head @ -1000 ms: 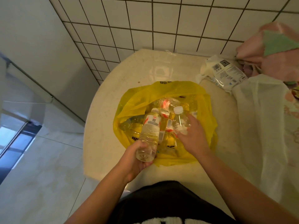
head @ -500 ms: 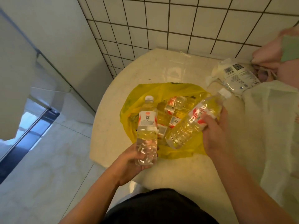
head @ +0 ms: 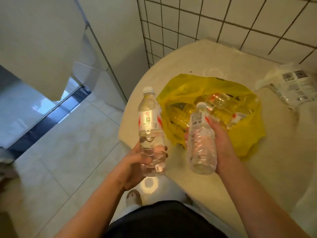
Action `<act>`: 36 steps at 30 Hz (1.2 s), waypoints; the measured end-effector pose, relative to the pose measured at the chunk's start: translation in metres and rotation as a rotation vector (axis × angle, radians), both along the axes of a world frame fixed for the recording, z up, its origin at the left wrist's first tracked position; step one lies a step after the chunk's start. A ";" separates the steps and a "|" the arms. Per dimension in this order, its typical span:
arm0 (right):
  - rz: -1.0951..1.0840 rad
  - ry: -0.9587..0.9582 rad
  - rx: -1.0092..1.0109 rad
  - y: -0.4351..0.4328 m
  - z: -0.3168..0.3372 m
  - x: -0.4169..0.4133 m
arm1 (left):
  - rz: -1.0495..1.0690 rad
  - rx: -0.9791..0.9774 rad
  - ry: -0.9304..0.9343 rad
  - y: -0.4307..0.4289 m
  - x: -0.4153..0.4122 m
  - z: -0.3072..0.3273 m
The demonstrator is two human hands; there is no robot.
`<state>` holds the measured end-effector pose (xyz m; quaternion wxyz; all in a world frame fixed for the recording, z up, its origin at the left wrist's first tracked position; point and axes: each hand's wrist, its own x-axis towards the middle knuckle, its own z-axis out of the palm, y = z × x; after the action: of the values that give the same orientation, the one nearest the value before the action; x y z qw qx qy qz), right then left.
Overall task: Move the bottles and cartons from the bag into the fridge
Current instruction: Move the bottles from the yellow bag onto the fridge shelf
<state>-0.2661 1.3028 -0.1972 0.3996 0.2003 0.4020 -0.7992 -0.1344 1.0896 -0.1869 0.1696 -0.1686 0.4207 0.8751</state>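
Left hand (head: 132,165) gripping one bottle (head: 151,129), right hand (head: 221,145) gripping another (head: 200,143), yellow bag (head: 243,140) open on table (head: 257,177)

1. Left of the table (head: 277,169), the tiled floor (head: 60,160) gives you open passage.
2. The yellow bag (head: 248,140), full of bottles (head: 221,100), takes the table's middle; its mouth lies open.
3. A white packet (head: 291,85) sits far right, near the tiled wall (head: 223,23).
4. Bare tabletop lies near and right of the bag.
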 end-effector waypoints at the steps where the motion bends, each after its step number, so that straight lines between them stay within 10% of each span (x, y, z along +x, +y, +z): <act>1: 0.036 -0.003 0.009 -0.010 0.001 0.008 | 0.050 -0.007 -0.047 -0.005 0.007 -0.001; 24: 0.769 0.015 0.059 -0.445 -0.008 0.253 | 0.759 -0.176 -0.266 -0.337 0.319 -0.006; 36: 0.995 0.050 0.147 -0.645 -0.019 0.270 | 1.084 -0.079 -0.384 -0.471 0.351 -0.024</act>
<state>0.0039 0.6582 -0.2158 0.7074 -0.0073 0.5133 -0.4859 0.2162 0.6187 -0.2111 -0.2361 -0.5221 0.2685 0.7743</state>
